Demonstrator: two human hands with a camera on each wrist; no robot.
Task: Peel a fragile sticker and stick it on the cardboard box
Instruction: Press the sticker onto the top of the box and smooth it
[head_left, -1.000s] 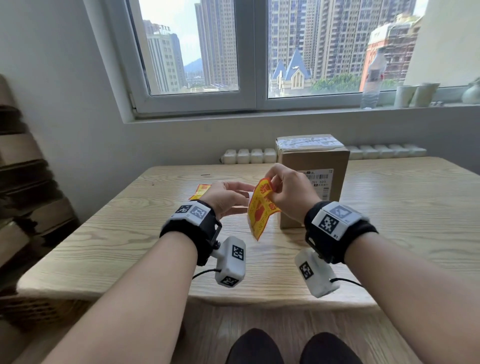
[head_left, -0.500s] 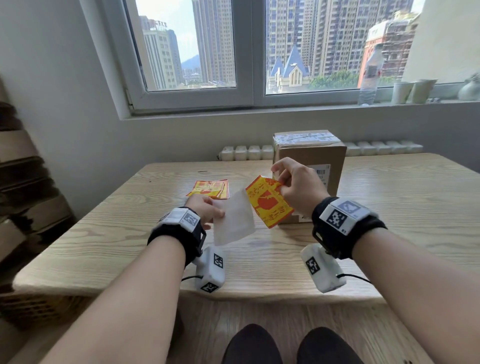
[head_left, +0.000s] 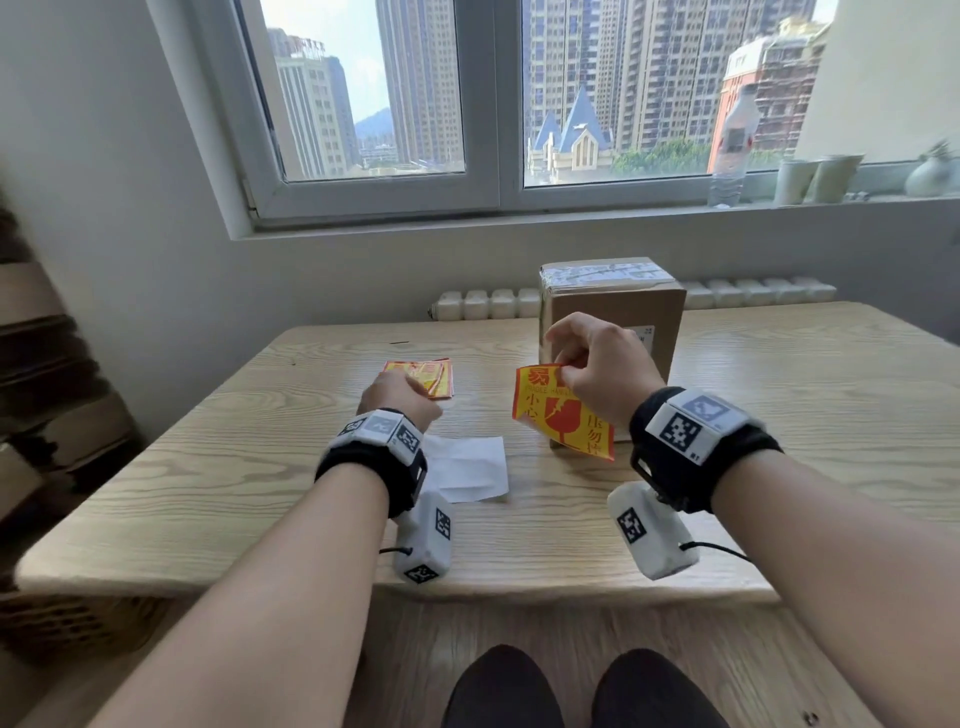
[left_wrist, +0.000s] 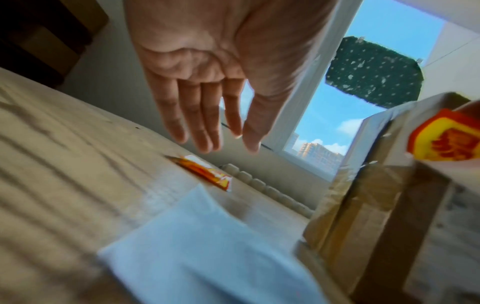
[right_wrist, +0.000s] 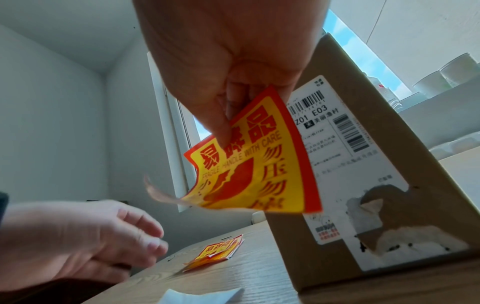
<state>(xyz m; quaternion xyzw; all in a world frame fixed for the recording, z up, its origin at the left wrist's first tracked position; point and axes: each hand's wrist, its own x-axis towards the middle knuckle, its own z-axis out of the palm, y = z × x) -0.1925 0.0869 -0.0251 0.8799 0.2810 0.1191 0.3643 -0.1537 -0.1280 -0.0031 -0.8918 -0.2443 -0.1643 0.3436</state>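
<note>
Yellow-red fragile sticker (head_left: 563, 415): pinched by right hand (head_left: 597, 371), before cardboard box (head_left: 613, 312). Left hand (left_wrist: 207, 72) at 9 o'clock: relaxed, empty.

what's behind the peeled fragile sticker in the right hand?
Behind the red-and-yellow fragile sticker, pinched by the right hand, stands the brown cardboard box. Its white shipping label shows partly; the sticker and hand cover the rest.

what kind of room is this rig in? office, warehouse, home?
Probably a flat or small office high up in a city, not a warehouse. A plain wooden table stands under a window that looks onto tower blocks, a radiator runs along the wall, and a water bottle stands on the sill.
</note>
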